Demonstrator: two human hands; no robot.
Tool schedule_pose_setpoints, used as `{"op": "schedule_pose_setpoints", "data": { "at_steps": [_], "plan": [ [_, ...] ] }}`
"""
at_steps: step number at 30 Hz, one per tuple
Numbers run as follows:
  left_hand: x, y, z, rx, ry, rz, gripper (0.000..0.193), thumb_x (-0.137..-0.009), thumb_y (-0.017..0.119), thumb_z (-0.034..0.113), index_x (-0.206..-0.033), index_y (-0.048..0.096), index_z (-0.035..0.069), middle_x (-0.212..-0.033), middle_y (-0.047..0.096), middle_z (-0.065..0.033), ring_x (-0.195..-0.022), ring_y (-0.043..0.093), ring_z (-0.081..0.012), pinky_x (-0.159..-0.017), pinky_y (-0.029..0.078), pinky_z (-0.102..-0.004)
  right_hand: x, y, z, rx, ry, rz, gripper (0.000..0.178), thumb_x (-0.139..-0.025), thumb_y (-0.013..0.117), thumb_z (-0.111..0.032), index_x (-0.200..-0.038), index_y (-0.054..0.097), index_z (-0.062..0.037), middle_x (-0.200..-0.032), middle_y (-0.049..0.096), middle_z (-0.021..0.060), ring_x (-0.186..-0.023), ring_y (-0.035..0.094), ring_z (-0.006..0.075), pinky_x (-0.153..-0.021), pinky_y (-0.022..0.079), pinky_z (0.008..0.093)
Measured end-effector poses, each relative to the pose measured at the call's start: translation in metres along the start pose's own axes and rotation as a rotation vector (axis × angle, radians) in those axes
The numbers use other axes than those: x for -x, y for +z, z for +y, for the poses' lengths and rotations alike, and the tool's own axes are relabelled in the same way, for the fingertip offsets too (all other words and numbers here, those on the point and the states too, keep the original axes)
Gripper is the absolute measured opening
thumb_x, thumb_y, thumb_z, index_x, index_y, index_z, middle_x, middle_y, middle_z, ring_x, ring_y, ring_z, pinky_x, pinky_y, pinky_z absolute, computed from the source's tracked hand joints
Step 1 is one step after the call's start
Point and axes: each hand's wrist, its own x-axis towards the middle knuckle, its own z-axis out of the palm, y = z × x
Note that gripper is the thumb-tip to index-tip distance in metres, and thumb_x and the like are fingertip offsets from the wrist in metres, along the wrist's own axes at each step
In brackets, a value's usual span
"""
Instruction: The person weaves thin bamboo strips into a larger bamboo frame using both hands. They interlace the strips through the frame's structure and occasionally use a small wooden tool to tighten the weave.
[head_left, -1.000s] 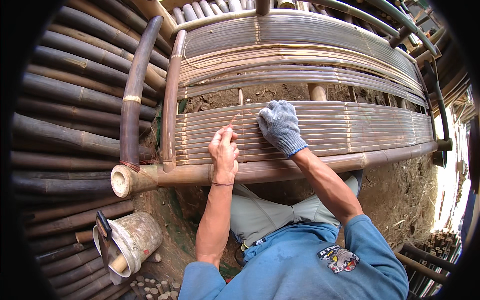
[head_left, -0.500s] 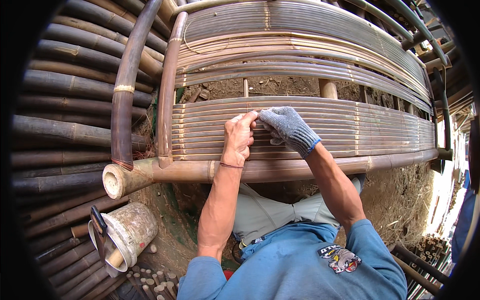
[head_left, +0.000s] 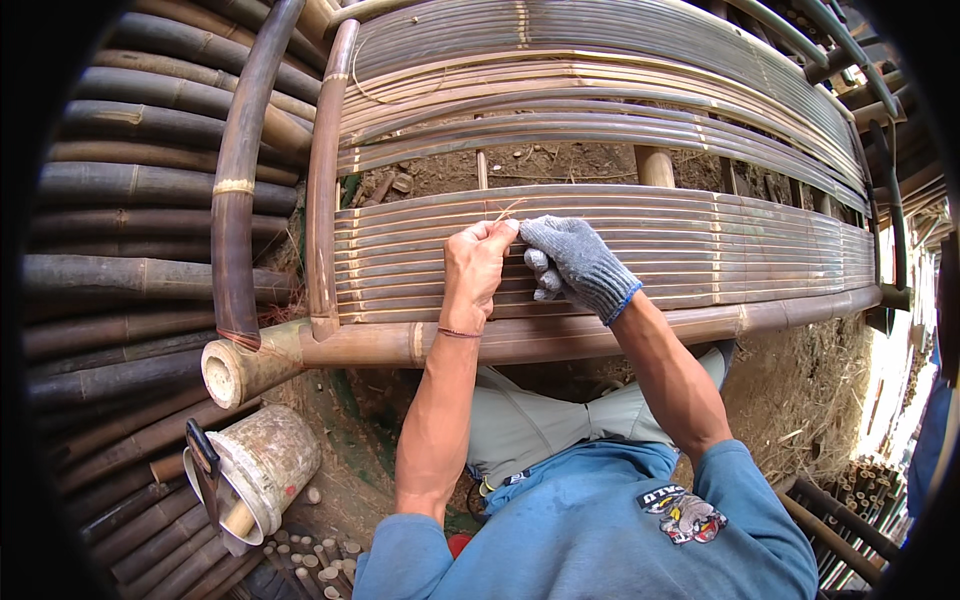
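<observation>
My bare left hand (head_left: pixel 474 262), with a thin band at its wrist, pinches a thin reddish-brown tying strand (head_left: pixel 511 208) whose loose ends stick up past the fingertips. Touching it fingertip to fingertip is my right hand (head_left: pixel 580 262) in a grey knitted glove; its thumb and forefinger are closed on the same strand, though the glove hides the exact grip. Both hands are over the near panel of split bamboo slats (head_left: pixel 620 235), close to its far edge. Along the panel's near side runs a thick bamboo rail (head_left: pixel 560 341) of the frame.
Beyond a gap showing soil lie loose slats (head_left: pixel 560 130) and another slat panel (head_left: pixel 620 30). An upright bamboo pole (head_left: pixel 235 200) stands left, before stacked bamboo (head_left: pixel 130 180). A dirty white bucket (head_left: pixel 275 455), lower left, holds a black-handled saw (head_left: pixel 203 455).
The strand's loose ends now show above my fingertips. My hands stay together in nearly the same place, while the view has shifted slightly.
</observation>
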Motion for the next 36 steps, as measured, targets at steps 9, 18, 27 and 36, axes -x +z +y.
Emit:
{"op": "schedule_pose_setpoints", "data": {
  "at_steps": [9, 18, 27, 36],
  "plan": [
    [-0.003, -0.012, -0.007, 0.156, 0.013, -0.013, 0.016, -0.091, 0.072, 0.02, -0.084, 0.069, 0.005, -0.067, 0.052, 0.007, -0.053, 0.037, -0.0011, -0.046, 0.025, -0.0203, 0.006, 0.001, -0.002, -0.02, -0.076, -0.003, 0.024, -0.094, 0.066, -0.028, -0.094, 0.067, -0.0038, -0.067, 0.058, 0.0034, -0.048, 0.054, 0.0117, -0.045, 0.052, 0.03],
    [0.003, -0.012, -0.006, 0.148, 0.005, -0.012, 0.016, -0.091, 0.073, 0.02, -0.084, 0.069, 0.006, -0.065, 0.051, 0.0082, -0.054, 0.036, 0.0004, -0.046, 0.025, -0.0202, 0.0, 0.006, -0.005, 0.066, -0.082, 0.048, 0.03, -0.092, 0.069, -0.031, -0.089, 0.066, -0.0012, -0.068, 0.061, 0.0062, -0.051, 0.059, 0.0141, -0.049, 0.054, 0.0308],
    [0.0, -0.009, -0.014, 0.069, 0.107, 0.069, 0.019, -0.091, 0.072, 0.019, -0.086, 0.074, 0.0, -0.067, 0.056, 0.0053, -0.06, 0.045, -0.0039, -0.053, 0.035, -0.0217, -0.012, 0.005, 0.009, 0.85, -0.696, 0.315, 0.026, -0.088, 0.066, -0.028, -0.087, 0.07, -0.0022, -0.082, 0.068, 0.0156, -0.078, 0.066, 0.0332, -0.072, 0.052, 0.042],
    [0.003, -0.004, -0.014, 0.009, 0.131, 0.089, 0.021, -0.092, 0.071, 0.019, -0.083, 0.073, 0.0, -0.064, 0.054, 0.0075, -0.059, 0.043, -0.0022, -0.053, 0.033, -0.021, -0.033, -0.002, 0.008, 1.215, -0.917, 0.276, 0.019, -0.088, 0.057, -0.018, -0.081, 0.058, -0.0009, -0.084, 0.062, 0.0176, -0.08, 0.063, 0.0365, -0.07, 0.052, 0.047]
  ]
}}
